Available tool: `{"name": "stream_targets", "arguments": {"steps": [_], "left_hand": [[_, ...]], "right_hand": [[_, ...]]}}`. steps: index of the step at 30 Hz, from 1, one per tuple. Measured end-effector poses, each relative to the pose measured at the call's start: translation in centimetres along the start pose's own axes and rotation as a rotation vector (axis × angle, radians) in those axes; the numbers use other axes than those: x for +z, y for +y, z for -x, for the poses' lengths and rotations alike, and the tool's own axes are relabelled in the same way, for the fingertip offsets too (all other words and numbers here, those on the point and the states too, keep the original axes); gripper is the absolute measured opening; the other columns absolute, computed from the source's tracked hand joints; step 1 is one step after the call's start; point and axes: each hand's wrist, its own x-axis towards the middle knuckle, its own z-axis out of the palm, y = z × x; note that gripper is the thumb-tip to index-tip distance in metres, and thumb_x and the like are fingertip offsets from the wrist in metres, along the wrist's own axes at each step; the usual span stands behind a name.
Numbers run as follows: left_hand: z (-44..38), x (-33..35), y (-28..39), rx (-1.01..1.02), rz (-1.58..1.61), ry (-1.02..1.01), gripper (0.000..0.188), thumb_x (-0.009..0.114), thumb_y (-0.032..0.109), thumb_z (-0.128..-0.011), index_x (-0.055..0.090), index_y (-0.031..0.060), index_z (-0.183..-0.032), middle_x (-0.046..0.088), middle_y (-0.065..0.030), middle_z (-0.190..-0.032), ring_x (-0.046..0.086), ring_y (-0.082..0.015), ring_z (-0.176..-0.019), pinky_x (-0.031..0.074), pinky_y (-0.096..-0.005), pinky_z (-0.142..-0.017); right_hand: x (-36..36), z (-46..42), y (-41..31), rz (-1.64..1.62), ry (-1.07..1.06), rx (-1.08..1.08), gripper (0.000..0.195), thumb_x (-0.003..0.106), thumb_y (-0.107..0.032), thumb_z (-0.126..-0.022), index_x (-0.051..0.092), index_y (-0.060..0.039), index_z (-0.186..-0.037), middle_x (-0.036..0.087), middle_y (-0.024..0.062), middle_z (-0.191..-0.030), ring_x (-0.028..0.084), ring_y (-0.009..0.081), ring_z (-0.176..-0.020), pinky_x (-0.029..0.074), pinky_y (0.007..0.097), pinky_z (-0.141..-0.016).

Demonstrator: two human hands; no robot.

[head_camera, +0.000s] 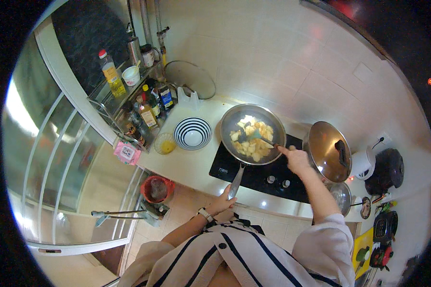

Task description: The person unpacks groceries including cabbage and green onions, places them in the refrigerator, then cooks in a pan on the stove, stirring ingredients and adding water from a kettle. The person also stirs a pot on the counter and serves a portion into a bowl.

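Pale chunks of food (pixel 255 152), some browned, lie in a steel frying pan (pixel 233 107) on the black gas hob (pixel 221 168). My left hand (pixel 221 203) grips the end of the pan's metal handle (pixel 236 182). With my right hand (pixel 294 158) I hold a spatula (pixel 269 141) by its dark handle, and its greenish head is down among the food. The fingers of that hand partly hide the handle's end. Left of the pan stands a bowl with dark rings (pixel 193 133), and beside it a small glass bowl (pixel 165 143) with something yellow in it.
A large lidded pot (pixel 327 150) stands close to the right of the pan. Bottles (pixel 147 113) crowd a metal rack at the left, near a glass lid (pixel 194 79) against the wall. A red bin (pixel 157 189) is on the floor. Pink wipes (pixel 127 153) sit by the counter's left edge.
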Motion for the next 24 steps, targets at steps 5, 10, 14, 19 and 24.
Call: {"name": "stream_targets", "arguments": {"steps": [5, 10, 14, 19, 24], "left_hand": [[-0.2, -0.4, -1.2, 0.042, 0.039, 0.010, 0.071, 0.054, 0.010, -0.085, 0.011, 0.0102, -0.141, 0.043, -0.0118, -0.117, 0.050, -0.0129, -0.072, 0.048, -0.0262, -0.059], [-1.3, -0.2, -3.7, 0.102, 0.012, 0.027, 0.071, 0.054, 0.008, -0.085, 0.010, 0.0101, -0.141, 0.043, -0.0114, -0.117, 0.051, -0.0131, -0.073, 0.048, -0.0261, -0.058], [-0.3, -0.2, -0.1, 0.032, -0.023, -0.004, 0.071, 0.054, 0.009, -0.085, 0.010, 0.0100, -0.141, 0.042, -0.0110, -0.118, 0.051, -0.0140, -0.076, 0.048, -0.0262, -0.056], [-0.3, -0.2, -1.3, 0.060, 0.010, 0.002, 0.071, 0.054, 0.010, -0.085, 0.010, 0.0092, -0.141, 0.042, -0.0117, -0.121, 0.052, -0.0149, -0.077, 0.049, -0.0268, -0.057], [0.2, 0.0, 0.6, -0.006, -0.036, 0.006, 0.072, 0.055, 0.011, -0.085, 0.009, 0.0085, -0.141, 0.043, -0.0127, -0.121, 0.053, -0.0152, -0.075, 0.049, -0.0268, -0.057]], "right_hand": [[-9.6, 6.0, -1.1, 0.073, -0.054, 0.000, 0.055, 0.055, 0.000, -0.069, 0.056, -0.0261, -0.117, 0.058, 0.0150, -0.088, 0.061, 0.0329, -0.075, 0.050, 0.0422, -0.065], [-1.7, 4.1, -1.0, 0.018, 0.023, 0.089, 0.055, 0.059, -0.001, -0.068, 0.054, -0.0211, -0.118, 0.059, 0.0169, -0.082, 0.062, 0.0316, -0.069, 0.051, 0.0404, -0.061], [1.2, 0.5, -0.2, -0.113, 0.202, 0.242, 0.052, 0.058, -0.002, -0.070, 0.053, -0.0202, -0.119, 0.060, 0.0188, -0.080, 0.062, 0.0326, -0.067, 0.051, 0.0399, -0.060], [3.3, -3.8, 0.2, -0.213, 0.206, 0.373, 0.043, 0.056, -0.010, -0.077, 0.052, -0.0168, -0.119, 0.062, 0.0181, -0.082, 0.061, 0.0348, -0.077, 0.050, 0.0444, -0.066], [4.5, -2.9, -2.7, -0.371, 0.023, 0.246, 0.043, 0.050, -0.007, -0.077, 0.053, -0.0168, -0.119, 0.063, 0.0199, -0.085, 0.062, 0.0353, -0.080, 0.050, 0.0442, -0.069]]}}
